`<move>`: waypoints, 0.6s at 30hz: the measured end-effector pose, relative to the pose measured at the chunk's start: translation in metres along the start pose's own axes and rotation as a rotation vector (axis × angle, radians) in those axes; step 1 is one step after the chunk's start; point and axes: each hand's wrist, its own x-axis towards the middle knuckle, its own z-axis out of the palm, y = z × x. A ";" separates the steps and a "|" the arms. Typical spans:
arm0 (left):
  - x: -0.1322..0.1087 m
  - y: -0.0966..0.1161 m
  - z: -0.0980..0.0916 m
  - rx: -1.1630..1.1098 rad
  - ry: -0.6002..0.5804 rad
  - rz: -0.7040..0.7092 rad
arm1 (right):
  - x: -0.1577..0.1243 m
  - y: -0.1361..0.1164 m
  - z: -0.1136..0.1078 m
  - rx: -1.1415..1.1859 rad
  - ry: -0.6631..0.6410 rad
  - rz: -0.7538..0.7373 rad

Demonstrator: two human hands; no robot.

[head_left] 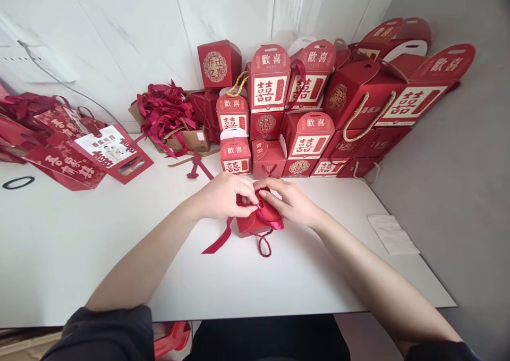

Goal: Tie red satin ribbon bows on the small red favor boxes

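A small red gift box (249,226) sits on the white table, directly under both hands. A dark red cord loop (264,245) hangs from its near side. My left hand (227,196) pinches a crimson ribbon (218,243) at the top of the box, where the ribbon passes by a hole. One ribbon tail trails onto the table at the left, and another part lies across the box top. My right hand (290,200) rests over the box's right side, its fingers curved against the top flap. Part of the box is covered by the fingers.
Stacked red gift boxes (306,137) stand along the wall. A cardboard box of crimson ribbons (169,116) is left of them. Flat red bags (71,148) lie at far left near a black ring (18,182). A folded white tissue (392,234) lies at right.
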 end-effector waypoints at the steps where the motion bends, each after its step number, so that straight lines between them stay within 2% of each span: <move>1: -0.001 0.000 0.003 0.066 0.050 0.010 | 0.001 0.004 0.002 0.012 -0.029 -0.004; 4: -0.001 -0.006 0.012 0.275 0.206 0.107 | -0.002 0.011 0.005 0.030 0.014 0.009; 10: 0.001 -0.026 0.025 0.542 0.419 0.468 | -0.012 0.016 0.001 0.047 0.139 0.055; 13: 0.001 -0.031 0.030 0.551 0.452 0.521 | -0.014 0.015 0.001 -0.013 0.180 0.055; 18: 0.001 -0.036 0.037 0.497 0.487 0.519 | -0.016 0.009 0.005 -0.191 0.225 0.016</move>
